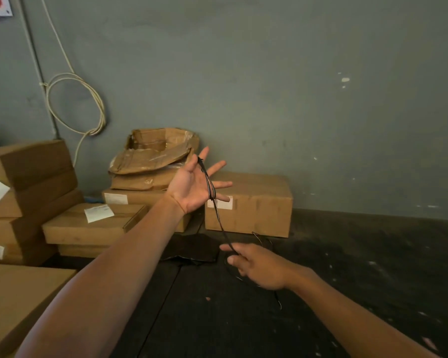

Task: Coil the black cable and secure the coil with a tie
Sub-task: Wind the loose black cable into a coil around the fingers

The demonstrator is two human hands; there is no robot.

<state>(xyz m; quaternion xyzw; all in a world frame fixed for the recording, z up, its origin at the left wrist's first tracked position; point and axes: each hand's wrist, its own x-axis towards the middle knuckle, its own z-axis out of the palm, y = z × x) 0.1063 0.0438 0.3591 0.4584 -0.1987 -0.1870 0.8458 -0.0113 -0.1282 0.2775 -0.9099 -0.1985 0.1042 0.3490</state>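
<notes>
Cable (219,218) is running taut between our two hands. We are holding our left hand (195,186) up, palm facing us and fingers spread wide, with the black cable looped across the palm from the base of the index finger down to the heel beside the little finger. From there it is slanting down to our right hand (256,264), which is hanging lower and nearer to us, pinching the strand between thumb and forefinger. Below and around that right hand, loose thin loops are lying on the dark table (360,254). Beyond our left hand, cardboard boxes (254,208) are sitting against a grey wall (269,86).
</notes>
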